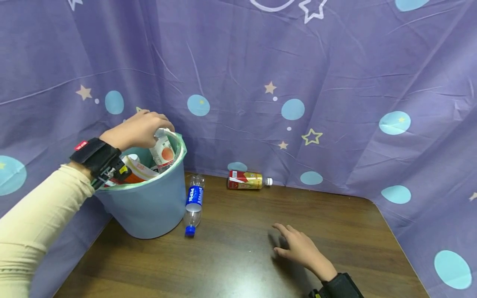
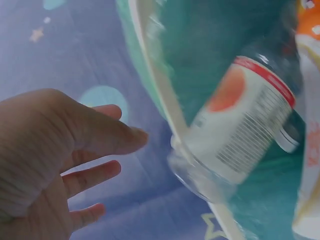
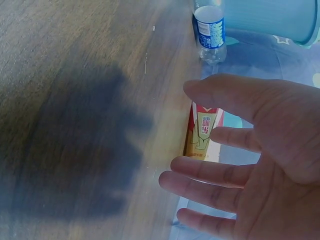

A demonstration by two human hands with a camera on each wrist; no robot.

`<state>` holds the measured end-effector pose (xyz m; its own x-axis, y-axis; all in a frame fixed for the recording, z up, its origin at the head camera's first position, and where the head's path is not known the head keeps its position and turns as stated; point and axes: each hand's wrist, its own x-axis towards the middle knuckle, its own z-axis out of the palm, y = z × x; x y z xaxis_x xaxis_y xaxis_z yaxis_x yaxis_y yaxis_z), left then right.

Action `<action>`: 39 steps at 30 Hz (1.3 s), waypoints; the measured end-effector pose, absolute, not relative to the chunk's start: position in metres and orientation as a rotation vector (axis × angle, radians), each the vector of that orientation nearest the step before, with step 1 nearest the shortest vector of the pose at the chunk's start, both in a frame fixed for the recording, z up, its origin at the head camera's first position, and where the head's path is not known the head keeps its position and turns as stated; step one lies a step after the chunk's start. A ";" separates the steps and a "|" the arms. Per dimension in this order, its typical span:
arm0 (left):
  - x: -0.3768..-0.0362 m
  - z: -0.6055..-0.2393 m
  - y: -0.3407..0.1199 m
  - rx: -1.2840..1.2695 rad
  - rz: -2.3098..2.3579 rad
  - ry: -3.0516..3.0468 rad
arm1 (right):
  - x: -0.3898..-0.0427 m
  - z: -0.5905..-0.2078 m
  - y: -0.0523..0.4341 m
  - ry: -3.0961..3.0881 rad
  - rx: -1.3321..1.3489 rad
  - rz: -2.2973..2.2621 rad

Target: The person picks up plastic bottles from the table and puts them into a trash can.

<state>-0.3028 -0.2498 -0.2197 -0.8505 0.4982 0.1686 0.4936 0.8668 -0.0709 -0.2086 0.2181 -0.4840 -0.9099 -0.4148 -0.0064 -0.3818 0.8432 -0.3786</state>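
My left hand (image 1: 139, 129) is over the far rim of a blue bin (image 1: 149, 211). In the left wrist view its fingers are spread beside a clear bottle (image 2: 235, 125) with a white label and a peach-coloured circle. That bottle leans inside the bin, its end resting across the rim. My right hand (image 1: 302, 248) hovers above the table with loosely parted fingers and nothing in them. Past it lie a Pepsi bottle (image 1: 194, 200) with a blue cap, beside the bin, and a red-and-yellow labelled bottle (image 1: 246, 180) with a white cap.
A pale green liner (image 1: 180, 142) covers the bin's rim. Inside the bin is a white and orange wrapper (image 1: 138, 174) among other rubbish. The wooden table (image 1: 231, 248) meets a purple patterned curtain (image 1: 238, 82) at its back and sides.
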 end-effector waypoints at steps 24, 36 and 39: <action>-0.251 -0.259 -0.162 -0.932 -0.147 -2.453 | -0.217 -0.461 0.226 2.981 -0.616 -0.519; -0.221 -0.356 -0.132 -0.904 -0.275 -2.393 | -0.240 -0.424 0.236 3.059 -0.761 -0.448; -0.216 -0.387 -0.125 -0.860 -0.347 -2.432 | -0.255 -0.414 0.236 3.074 -0.793 -0.478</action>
<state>-0.2155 -0.1247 -0.3869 -0.6554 0.5052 0.5615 0.6420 0.7642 0.0618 -0.2547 0.2360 -0.4138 -0.8759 -0.4619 0.1395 -0.4825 0.8340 -0.2678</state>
